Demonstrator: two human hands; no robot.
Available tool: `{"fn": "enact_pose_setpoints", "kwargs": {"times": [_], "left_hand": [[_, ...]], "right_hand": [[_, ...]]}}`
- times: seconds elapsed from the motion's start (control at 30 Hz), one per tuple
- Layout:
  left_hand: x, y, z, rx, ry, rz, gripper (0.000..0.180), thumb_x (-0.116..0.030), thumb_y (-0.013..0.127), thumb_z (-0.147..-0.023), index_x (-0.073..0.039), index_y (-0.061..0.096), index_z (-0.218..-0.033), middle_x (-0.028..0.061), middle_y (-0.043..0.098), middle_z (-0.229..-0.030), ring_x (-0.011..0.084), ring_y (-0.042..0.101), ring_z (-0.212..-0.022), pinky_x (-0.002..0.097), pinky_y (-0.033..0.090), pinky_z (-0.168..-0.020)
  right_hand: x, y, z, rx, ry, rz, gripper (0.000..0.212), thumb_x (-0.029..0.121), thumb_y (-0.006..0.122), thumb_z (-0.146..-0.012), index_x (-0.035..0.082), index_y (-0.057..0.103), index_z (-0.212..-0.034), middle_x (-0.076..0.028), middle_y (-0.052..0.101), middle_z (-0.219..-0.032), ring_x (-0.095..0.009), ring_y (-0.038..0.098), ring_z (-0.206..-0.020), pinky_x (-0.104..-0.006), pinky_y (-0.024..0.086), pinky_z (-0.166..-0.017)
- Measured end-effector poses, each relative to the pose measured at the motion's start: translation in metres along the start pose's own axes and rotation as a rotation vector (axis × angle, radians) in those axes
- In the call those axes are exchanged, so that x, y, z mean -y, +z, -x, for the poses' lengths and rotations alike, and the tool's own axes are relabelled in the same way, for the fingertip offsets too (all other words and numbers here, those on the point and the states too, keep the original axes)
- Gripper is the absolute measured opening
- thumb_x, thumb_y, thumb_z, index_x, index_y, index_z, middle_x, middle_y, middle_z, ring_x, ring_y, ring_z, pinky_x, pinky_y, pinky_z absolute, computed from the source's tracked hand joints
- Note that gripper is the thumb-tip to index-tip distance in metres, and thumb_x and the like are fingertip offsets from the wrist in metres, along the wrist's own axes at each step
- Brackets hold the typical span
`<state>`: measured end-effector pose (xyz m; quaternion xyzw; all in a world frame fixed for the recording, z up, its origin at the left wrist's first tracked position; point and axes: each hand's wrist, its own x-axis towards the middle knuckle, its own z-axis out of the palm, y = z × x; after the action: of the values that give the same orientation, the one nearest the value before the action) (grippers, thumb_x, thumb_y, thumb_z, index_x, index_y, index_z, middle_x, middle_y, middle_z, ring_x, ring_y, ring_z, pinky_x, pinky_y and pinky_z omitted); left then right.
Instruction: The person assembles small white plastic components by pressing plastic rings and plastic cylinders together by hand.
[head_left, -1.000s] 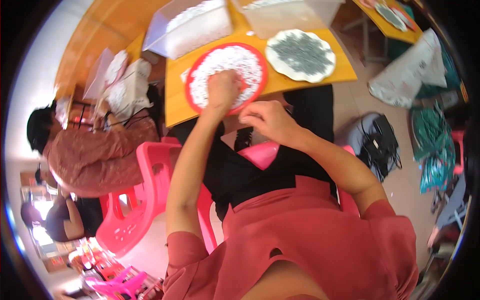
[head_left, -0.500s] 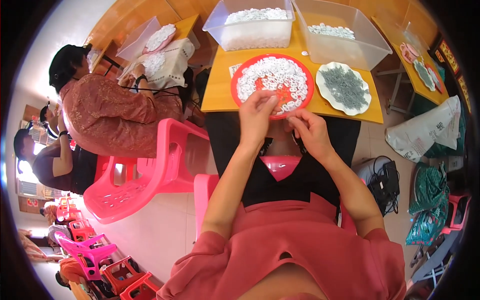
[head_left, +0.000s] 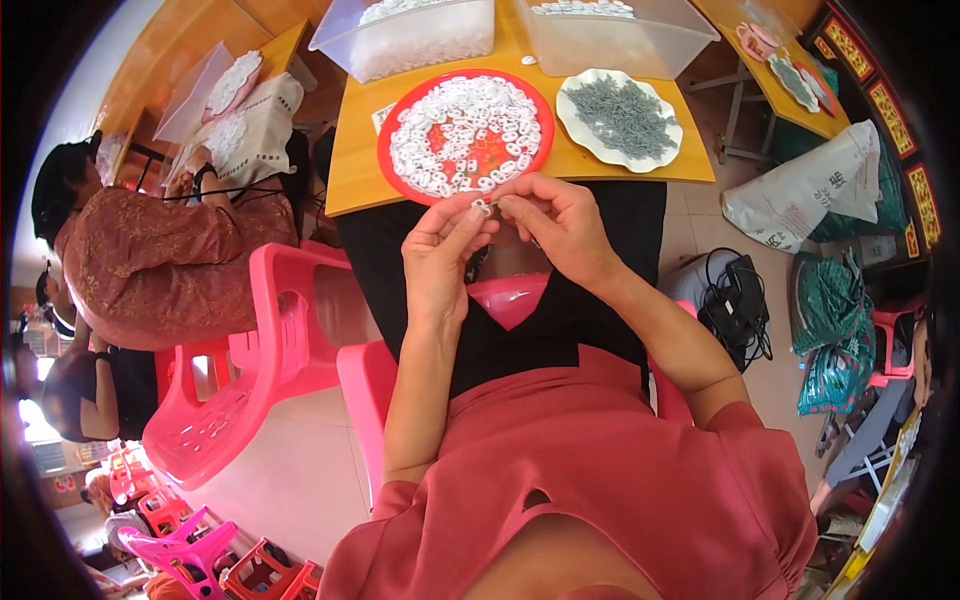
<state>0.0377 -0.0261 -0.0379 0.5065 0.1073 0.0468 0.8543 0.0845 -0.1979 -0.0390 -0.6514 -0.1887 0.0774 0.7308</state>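
My left hand (head_left: 440, 250) pinches a small white oval piece with holes (head_left: 482, 207) between thumb and forefinger, at the near edge of the table. Against it, the fingertips of my right hand (head_left: 568, 228) are pressed together; whatever they grip is too small to make out. Just beyond both hands is a round red tray (head_left: 385, 150), covered with many similar white pieces (head_left: 465, 105) around a patterned red middle. To its right, a scalloped white plate (head_left: 572, 105) carries a heap of small grey sticks (head_left: 622, 118).
Two clear plastic bins (head_left: 420, 40) of white pieces stand on the yellow table (head_left: 355, 180). A person in a patterned reddish top (head_left: 180, 265) works at left, beside a pink chair (head_left: 265, 370). A white sack (head_left: 805, 190) and black cables (head_left: 735, 310) lie at right.
My hands have drawn back from the tray's near edge and come together around a white piece. The whole view has shifted, so the table appears higher and farther left.
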Motion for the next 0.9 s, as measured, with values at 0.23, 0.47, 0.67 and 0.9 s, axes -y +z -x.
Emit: {"fn": "enact_pose_setpoints", "kwargs": {"times": [0.23,0.47,0.67,0.9], "left_hand": [[0.004,0.005,0.005,-0.011,0.031,-0.046,0.021,-0.003,0.073,-0.096,0.003,0.072,-0.117,0.0084,0.077,-0.097,0.0127,0.074,-0.085,0.0222,0.057,-0.076],[0.009,0.015,0.006,-0.020,0.142,-0.161,0.020,-0.001,0.073,-0.096,0.003,0.072,-0.115,0.0075,0.076,-0.095,0.0111,0.072,-0.083,0.0214,0.056,-0.076],[0.013,0.024,0.010,-0.047,0.251,-0.264,0.018,0.001,0.074,-0.095,0.005,0.073,-0.113,0.0079,0.076,-0.095,0.0101,0.071,-0.082,0.0225,0.057,-0.076],[0.017,0.020,0.008,-0.040,0.321,-0.356,0.017,0.001,0.074,-0.095,0.003,0.074,-0.112,0.0065,0.076,-0.095,0.0085,0.070,-0.082,0.0215,0.056,-0.075]], "right_hand": [[0.002,-0.003,0.004,0.038,-0.009,0.000,0.017,0.011,0.066,-0.103,-0.001,0.072,-0.113,0.000,0.072,-0.093,-0.003,0.058,-0.073,-0.0189,0.048,-0.065],[-0.009,-0.007,0.002,-0.032,-0.022,-0.037,0.017,0.011,0.070,-0.099,-0.005,0.073,-0.103,-0.006,0.073,-0.082,-0.006,0.066,-0.074,-0.0249,0.053,-0.064],[-0.007,-0.011,0.002,-0.105,-0.221,0.191,0.014,0.010,0.072,-0.094,-0.004,0.073,-0.095,-0.015,0.072,-0.078,-0.016,0.067,-0.066,-0.0330,0.052,-0.062],[-0.002,-0.014,0.002,-0.014,-0.176,0.271,0.014,0.008,0.068,-0.100,-0.004,0.072,-0.106,-0.005,0.073,-0.088,-0.006,0.063,-0.075,-0.0247,0.052,-0.067]]}}
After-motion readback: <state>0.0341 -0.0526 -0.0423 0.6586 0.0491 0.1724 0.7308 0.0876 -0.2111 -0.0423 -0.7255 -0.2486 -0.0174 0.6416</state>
